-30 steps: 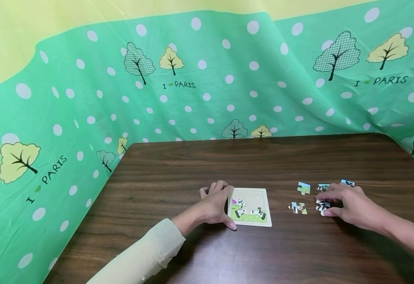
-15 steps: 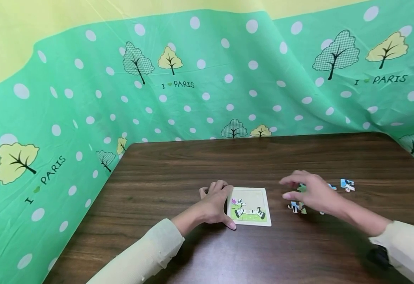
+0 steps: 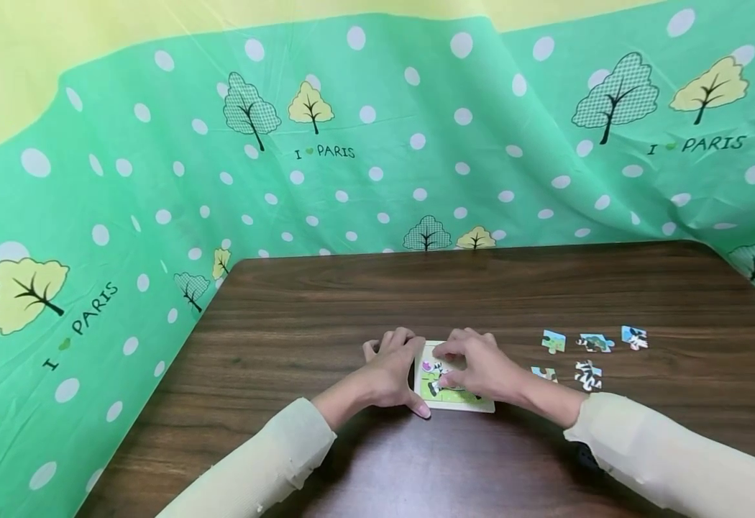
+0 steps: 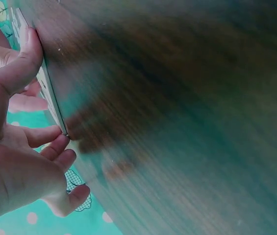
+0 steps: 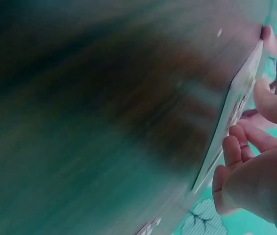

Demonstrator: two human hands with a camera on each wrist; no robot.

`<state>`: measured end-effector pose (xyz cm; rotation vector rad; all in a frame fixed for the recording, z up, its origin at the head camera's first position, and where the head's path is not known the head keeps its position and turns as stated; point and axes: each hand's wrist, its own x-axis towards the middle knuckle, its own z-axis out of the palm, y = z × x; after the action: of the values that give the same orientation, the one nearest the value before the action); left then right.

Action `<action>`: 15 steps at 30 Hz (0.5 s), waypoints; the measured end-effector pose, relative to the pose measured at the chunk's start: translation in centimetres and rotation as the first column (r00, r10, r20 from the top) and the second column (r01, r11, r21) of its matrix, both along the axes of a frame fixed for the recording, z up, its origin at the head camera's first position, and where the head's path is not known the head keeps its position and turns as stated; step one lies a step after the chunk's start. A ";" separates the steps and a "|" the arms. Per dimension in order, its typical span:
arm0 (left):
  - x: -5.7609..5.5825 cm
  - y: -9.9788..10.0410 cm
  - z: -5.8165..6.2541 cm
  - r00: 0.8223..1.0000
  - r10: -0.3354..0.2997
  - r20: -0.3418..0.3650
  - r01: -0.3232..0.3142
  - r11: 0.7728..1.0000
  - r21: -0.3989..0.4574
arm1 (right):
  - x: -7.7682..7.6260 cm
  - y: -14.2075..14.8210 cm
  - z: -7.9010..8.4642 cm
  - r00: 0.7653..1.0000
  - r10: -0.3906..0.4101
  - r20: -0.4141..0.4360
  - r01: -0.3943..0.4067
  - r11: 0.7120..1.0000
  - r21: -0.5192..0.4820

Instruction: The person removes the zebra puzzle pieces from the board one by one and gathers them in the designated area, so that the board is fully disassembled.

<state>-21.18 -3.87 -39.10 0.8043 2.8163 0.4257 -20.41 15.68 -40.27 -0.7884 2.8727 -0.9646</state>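
A small square puzzle board [image 3: 474, 409] with a pale rim lies flat on the table, with zebra and green-grass pieces in its lower part. My left hand [image 3: 387, 370] grips its left side, thumb at the near edge and fingers at the far corner. Over the board is my right hand [image 3: 481, 367], its thumb and bent fingers apart, the fingertips at the pieces inside. I see no loose piece between them, though the hand covers the board's right part. In the right wrist view the right thumb [image 5: 268, 100] reaches the board's surface.
Several loose puzzle pieces lie to the right: a green-and-blue piece [image 3: 554, 341], a dark-patterned piece [image 3: 595, 343], a blue piece [image 3: 634, 337], a zebra-striped piece [image 3: 588, 375] and one partly covered piece [image 3: 546, 373]. A polka-dot cloth [image 3: 351, 194] hangs behind the table [image 3: 326, 295].
My right hand has left the zebra-striped piece, swept left past the loose pieces and come over the board. My left hand has stayed on the board's left side.
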 end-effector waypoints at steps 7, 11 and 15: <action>-0.1 0.1 -0.1 1.000 0.015 0.002 -0.014 1.000 -0.014 | 0.2 -0.8 -0.4 0.998 0.052 -0.045 -0.051 0.999 0.012; -0.1 0.1 -0.1 1.000 0.015 0.002 -0.015 1.000 -0.016 | 0.3 -0.9 -0.4 0.998 0.048 -0.030 -0.048 0.999 0.002; -0.1 0.1 -0.1 1.000 0.012 0.000 -0.012 1.000 -0.014 | 0.3 -1.0 -0.3 0.999 0.035 0.002 -0.035 0.999 -0.012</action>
<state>-21.25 -3.72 -39.17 0.7852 2.8220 0.4077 -20.13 14.65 -40.57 -0.8351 2.8437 -0.9785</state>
